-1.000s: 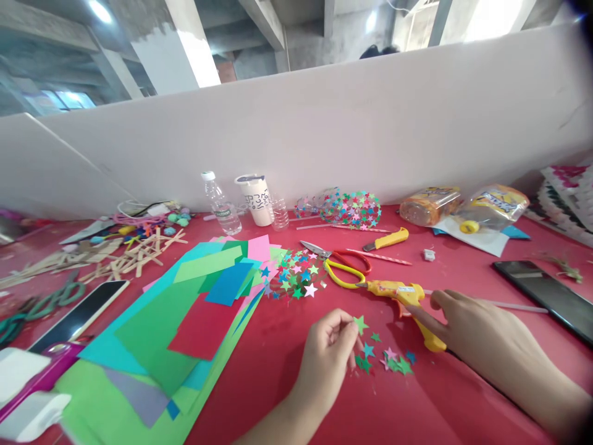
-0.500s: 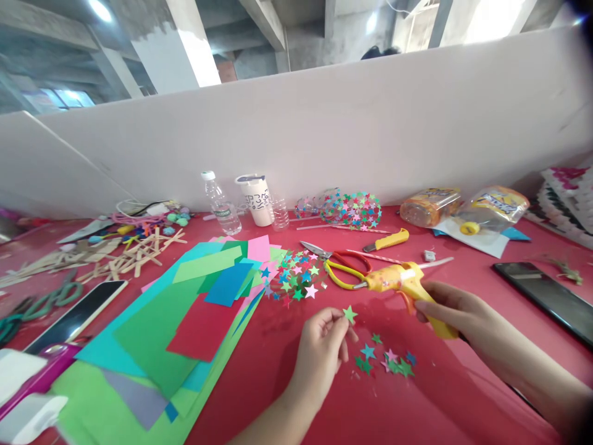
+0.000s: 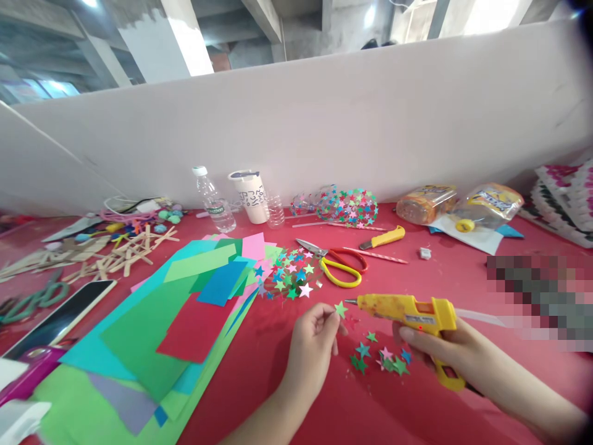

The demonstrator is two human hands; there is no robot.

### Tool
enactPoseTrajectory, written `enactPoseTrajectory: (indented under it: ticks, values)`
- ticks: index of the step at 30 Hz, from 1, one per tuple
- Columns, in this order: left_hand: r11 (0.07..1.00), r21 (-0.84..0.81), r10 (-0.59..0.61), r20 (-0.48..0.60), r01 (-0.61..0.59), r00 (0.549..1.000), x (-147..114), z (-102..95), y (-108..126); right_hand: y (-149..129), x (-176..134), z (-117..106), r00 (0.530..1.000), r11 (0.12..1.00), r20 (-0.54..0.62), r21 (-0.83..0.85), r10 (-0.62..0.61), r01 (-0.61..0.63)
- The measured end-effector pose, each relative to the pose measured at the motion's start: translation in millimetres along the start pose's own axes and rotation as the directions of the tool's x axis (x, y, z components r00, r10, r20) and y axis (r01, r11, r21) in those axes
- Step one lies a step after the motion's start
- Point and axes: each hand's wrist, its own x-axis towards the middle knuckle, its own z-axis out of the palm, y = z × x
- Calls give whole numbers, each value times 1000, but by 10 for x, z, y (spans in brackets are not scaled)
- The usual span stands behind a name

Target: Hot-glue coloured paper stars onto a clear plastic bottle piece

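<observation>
A light green paper star [image 3: 341, 309] is pinched between the thumb and fingers of my left hand [image 3: 316, 334]. My right hand [image 3: 433, 346] is wrapped round the handle of a yellow glue gun [image 3: 403, 311], with a clear glue stick [image 3: 479, 317] poking out of its back. The metal nozzle points left and is close beside the star; whether they touch I cannot tell. Below the gun, several loose stars [image 3: 386, 355] in green, blue and pink lie on the red table [image 3: 333, 402]. A larger pile of stars [image 3: 291, 272] lies beyond my left hand.
Scissors [image 3: 343, 266], a yellow utility knife [image 3: 383, 238] and a star-covered clear bottle [image 3: 349, 205] lie further back. Coloured paper sheets [image 3: 148, 327] spread across the left, near wooden sticks [image 3: 134, 250] and a phone [image 3: 62, 315]. A water bottle [image 3: 214, 201] and white cup [image 3: 250, 198] stand by the partition.
My right hand has brought the glue gun left and nearer, turning it so its nozzle sits by the star. My left hand still pinches the star; the view has shifted slightly.
</observation>
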Motion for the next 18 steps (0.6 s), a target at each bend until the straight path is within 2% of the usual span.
enactPoseTrajectory:
  ticks: [6, 12, 18]
  values:
    - [1000, 13, -4, 11, 3, 1000, -13, 1, 7, -69, -92, 124, 993, 991, -35, 62, -112, 114]
    - [1000, 8, 0, 12, 0, 1000, -33, 6, 17, -109, -76, 96, 992, 992, -32, -26, -121, 120]
    - [1000, 1, -5, 16, 5, 1000, -21, 17, 26, -108, -66, 95, 992, 992, -16, -19, -124, 124]
